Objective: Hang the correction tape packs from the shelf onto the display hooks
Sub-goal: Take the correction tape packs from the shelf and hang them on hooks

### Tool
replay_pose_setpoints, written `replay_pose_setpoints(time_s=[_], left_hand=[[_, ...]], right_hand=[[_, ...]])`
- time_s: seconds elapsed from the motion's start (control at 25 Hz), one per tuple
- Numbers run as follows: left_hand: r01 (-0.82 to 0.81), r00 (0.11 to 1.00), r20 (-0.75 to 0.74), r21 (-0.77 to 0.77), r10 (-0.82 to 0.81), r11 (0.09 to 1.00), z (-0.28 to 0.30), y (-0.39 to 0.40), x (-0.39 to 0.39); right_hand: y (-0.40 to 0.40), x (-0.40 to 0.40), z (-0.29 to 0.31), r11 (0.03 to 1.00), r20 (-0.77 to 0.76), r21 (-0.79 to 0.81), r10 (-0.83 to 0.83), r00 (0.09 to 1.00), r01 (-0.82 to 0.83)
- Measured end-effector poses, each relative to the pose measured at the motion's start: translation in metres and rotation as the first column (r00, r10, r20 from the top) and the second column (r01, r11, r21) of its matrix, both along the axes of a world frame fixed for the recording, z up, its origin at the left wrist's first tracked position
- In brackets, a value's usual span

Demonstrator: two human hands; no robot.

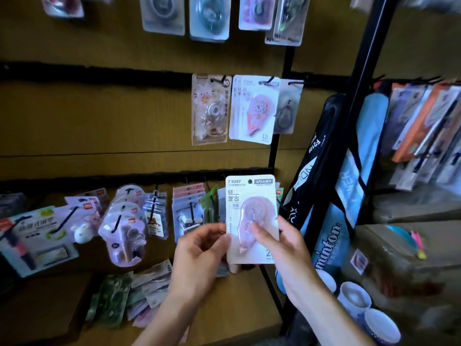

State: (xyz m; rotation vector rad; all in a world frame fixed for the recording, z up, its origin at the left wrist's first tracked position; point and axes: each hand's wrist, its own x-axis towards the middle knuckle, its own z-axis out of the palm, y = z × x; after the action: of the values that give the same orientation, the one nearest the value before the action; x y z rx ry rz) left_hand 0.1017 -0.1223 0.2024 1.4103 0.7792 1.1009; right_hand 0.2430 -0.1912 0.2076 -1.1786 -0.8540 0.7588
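Correction tape pack, a white card with a pink tape roller under clear plastic [252,218], is up in front of the hook wall, near the middle of the head view. The right hand [282,245] pinches it, thumb on the front. The left hand [199,248] is curled at its left edge; I cannot tell if it really holds the card.

Some of the job looks done: at 12 o'clock from the held pack, matching white and pink packs [253,109] hang on a black wire hook [270,79]. This pack is not on a hook yet.

More is left. At 8 o'clock, a loose pile of green and pale flat packs [129,293] lies on the brown wooden shelf [237,310].

The top row of hanging packs is blurry. The held pack's bottom right corner hides behind the right hand.
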Motion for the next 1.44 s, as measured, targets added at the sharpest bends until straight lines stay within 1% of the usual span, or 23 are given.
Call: replay_pose_setpoints(time_s=[0.08, 0.16, 0.2, 0.32, 0.4, 0.56, 0.68, 0.8, 0.88, 1.0, 1.2, 1.28, 1.44], left_hand=[[0.000, 1.000, -0.008, 0.045, 0.000, 0.999, 0.013, 0.007, 0.003], [0.010, 0.998, -0.060, 0.074, -0.005, 0.997, 0.021, 0.015, 0.002], [0.018, 0.996, -0.092, 0.083, -0.010, 0.996, 0.021, 0.019, 0.001], [0.043, 0.986, -0.162, 0.087, -0.028, 0.995, 0.018, 0.030, -0.003], [0.060, 0.984, -0.170, 0.058, -0.049, 0.997, 0.015, 0.034, -0.003], [0.044, 0.984, -0.173, -0.001, -0.044, 0.999, 0.006, 0.039, -0.005], [0.015, 0.978, -0.206, 0.026, -0.010, 1.000, 0.000, 0.046, -0.011], [-0.008, 0.981, -0.195, 0.031, 0.014, 0.999, -0.001, 0.051, -0.015], [-0.008, 0.982, -0.188, 0.022, 0.012, 1.000, -0.004, 0.052, -0.016], [0.001, 0.979, -0.204, 0.004, 0.000, 1.000, -0.012, 0.055, -0.016], [0.010, 0.970, -0.241, -0.014, -0.013, 1.000, -0.017, 0.053, -0.017], [0.009, 0.969, -0.247, -0.024, -0.015, 1.000, -0.019, 0.055, -0.020], [0.020, 0.969, -0.243, -0.055, -0.033, 0.998, -0.027, 0.060, -0.027]], right_hand=[[0.010, 0.009, 0.021, 0.997, -0.058, 0.050, -0.049, 0.997, 0.052], [0.019, 0.019, 0.048, 0.992, -0.122, 0.114, -0.042, 0.992, 0.056], [0.024, 0.023, 0.063, 0.987, -0.127, 0.151, -0.041, 0.991, 0.061], [0.037, 0.040, 0.105, 0.962, -0.076, 0.256, -0.081, 0.994, 0.097], [0.047, 0.050, 0.129, 0.954, -0.038, 0.278, -0.103, 0.994, 0.110], [0.065, 0.054, 0.151, 0.967, 0.004, 0.212, -0.147, 0.989, 0.143], [0.069, 0.050, 0.151, 0.968, -0.007, 0.188, -0.166, 0.986, 0.164], [0.067, 0.051, 0.146, 0.970, -0.010, 0.190, -0.155, 0.988, 0.154], [0.070, 0.053, 0.143, 0.971, 0.020, 0.179, -0.164, 0.986, 0.158], [0.079, 0.057, 0.143, 0.971, 0.070, 0.120, -0.216, 0.974, 0.207], [0.096, 0.053, 0.150, 0.966, 0.015, 0.045, -0.256, 0.967, 0.255], [0.104, 0.056, 0.148, 0.966, 0.022, 0.029, -0.256, 0.966, 0.255], [0.122, 0.056, 0.149, 0.956, 0.106, -0.125, -0.253, 0.962, 0.265]])
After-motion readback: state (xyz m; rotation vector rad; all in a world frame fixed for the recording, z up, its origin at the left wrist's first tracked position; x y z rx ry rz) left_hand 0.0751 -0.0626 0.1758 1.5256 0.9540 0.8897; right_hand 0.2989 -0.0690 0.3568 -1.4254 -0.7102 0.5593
